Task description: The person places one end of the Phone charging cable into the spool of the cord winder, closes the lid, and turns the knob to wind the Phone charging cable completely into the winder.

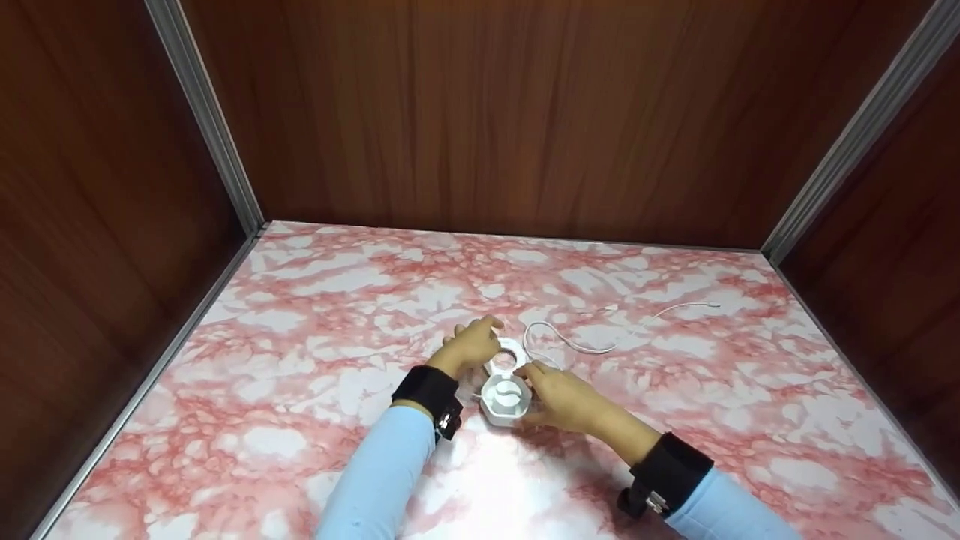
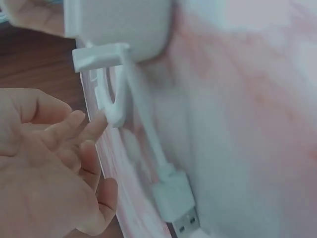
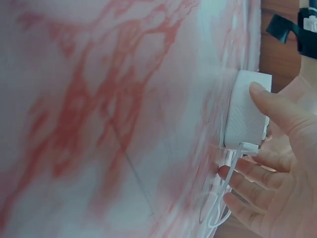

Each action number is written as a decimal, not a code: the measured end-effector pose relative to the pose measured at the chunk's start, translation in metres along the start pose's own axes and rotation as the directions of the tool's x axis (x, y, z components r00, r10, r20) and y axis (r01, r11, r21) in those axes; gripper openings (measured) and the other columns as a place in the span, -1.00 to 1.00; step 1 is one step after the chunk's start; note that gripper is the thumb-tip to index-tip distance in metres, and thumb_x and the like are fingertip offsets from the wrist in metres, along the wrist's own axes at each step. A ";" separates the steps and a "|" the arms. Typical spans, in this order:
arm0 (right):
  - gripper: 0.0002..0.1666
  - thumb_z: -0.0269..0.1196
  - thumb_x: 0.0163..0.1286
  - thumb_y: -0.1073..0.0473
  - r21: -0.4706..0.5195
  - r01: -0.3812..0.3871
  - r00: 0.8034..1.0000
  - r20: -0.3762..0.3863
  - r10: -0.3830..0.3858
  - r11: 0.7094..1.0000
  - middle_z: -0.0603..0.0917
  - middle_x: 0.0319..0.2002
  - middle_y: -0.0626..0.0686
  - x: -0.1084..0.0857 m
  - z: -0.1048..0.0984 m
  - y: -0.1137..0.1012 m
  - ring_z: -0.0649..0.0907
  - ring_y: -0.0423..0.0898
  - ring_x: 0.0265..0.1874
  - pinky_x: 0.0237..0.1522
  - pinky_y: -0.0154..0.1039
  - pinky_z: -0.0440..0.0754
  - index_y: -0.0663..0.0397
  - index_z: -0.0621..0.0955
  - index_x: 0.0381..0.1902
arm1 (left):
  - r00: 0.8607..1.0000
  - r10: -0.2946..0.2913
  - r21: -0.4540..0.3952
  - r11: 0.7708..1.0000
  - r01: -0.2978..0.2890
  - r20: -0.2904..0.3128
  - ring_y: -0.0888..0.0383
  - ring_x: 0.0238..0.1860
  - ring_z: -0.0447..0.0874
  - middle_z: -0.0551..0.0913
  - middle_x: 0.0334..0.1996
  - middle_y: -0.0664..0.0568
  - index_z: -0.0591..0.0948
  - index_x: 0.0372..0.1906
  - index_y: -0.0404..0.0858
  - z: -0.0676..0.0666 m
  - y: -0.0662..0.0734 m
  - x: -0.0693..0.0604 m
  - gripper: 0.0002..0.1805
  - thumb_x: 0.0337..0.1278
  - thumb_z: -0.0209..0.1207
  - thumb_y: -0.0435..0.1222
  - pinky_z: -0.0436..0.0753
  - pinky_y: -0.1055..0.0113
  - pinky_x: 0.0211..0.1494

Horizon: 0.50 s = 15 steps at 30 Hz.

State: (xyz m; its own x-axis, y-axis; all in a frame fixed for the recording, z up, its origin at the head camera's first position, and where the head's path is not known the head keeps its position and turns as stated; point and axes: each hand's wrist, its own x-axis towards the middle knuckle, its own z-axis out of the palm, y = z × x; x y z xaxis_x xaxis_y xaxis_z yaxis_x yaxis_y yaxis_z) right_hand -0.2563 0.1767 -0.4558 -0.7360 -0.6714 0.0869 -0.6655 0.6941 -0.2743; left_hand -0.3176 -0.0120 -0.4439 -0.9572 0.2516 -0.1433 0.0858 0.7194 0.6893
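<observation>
A white hexagonal case [image 1: 506, 409] rests on the table with its ring-shaped lid [image 1: 519, 348] folded out on the far side. My right hand [image 1: 564, 397] grips the case from the right; in the right wrist view its thumb [image 3: 270, 101] lies on the case's side wall. My left hand [image 1: 474, 343] is at the ring's left edge, fingers loosely bent, and one fingertip seems to touch the ring in the left wrist view. A short white lead ending in a USB plug [image 2: 173, 196] sticks out from the case's left side.
A thin white cable [image 1: 577, 346] curves away behind the right hand across the red-and-white marbled tabletop [image 1: 337, 330]. Brown wood-look panels [image 1: 480, 112] enclose the table at the back and both sides, with metal rails at the corners.
</observation>
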 end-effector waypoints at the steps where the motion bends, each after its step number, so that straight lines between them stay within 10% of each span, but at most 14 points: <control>1: -0.26 0.47 0.09 -0.03 0.002 -0.003 1.000 -0.004 0.003 1.000 0.61 -0.07 0.14 0.000 0.000 0.000 0.66 0.04 -0.17 -0.13 -0.06 0.65 0.21 0.44 0.11 | 1.000 0.003 -0.029 1.000 -0.003 -0.021 -0.07 0.12 0.32 0.53 0.07 -0.02 0.42 0.27 -0.13 -0.001 0.001 0.000 -0.53 0.24 -0.03 -0.30 0.16 -0.10 0.25; 8: -0.24 0.53 -0.06 -0.06 0.021 -0.051 0.994 -0.097 0.053 0.998 0.66 -0.24 0.01 0.002 0.007 0.001 0.66 -0.08 -0.29 -0.20 -0.13 0.63 0.17 0.50 0.03 | 0.982 0.055 -0.170 0.982 -0.086 -0.178 -0.07 0.05 0.39 0.64 -0.02 0.01 0.63 -0.02 -0.07 -0.009 0.008 -0.006 -0.71 0.31 -0.05 -0.28 0.17 -0.10 0.19; 15: -0.24 0.54 -0.20 -0.27 -0.091 -0.113 0.981 -0.166 0.097 0.989 0.65 -0.31 -0.02 0.000 0.011 0.003 0.62 -0.04 -0.31 -0.13 -0.03 0.56 0.10 0.57 -0.17 | 0.971 0.115 -0.098 0.986 -0.138 -0.209 -0.03 -0.06 0.40 0.69 -0.15 0.04 0.69 -0.17 -0.03 -0.008 0.008 -0.018 -0.75 0.29 -0.01 -0.28 0.16 -0.07 0.10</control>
State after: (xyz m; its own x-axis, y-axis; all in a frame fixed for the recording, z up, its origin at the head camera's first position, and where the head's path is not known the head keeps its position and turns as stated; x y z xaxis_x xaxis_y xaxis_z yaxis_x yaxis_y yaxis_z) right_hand -0.2570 0.1754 -0.4667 -0.8072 -0.5486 0.2179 -0.5868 0.7862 -0.1941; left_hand -0.3016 -0.0162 -0.4298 -0.9775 0.1915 0.0889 0.1896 0.6109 0.7687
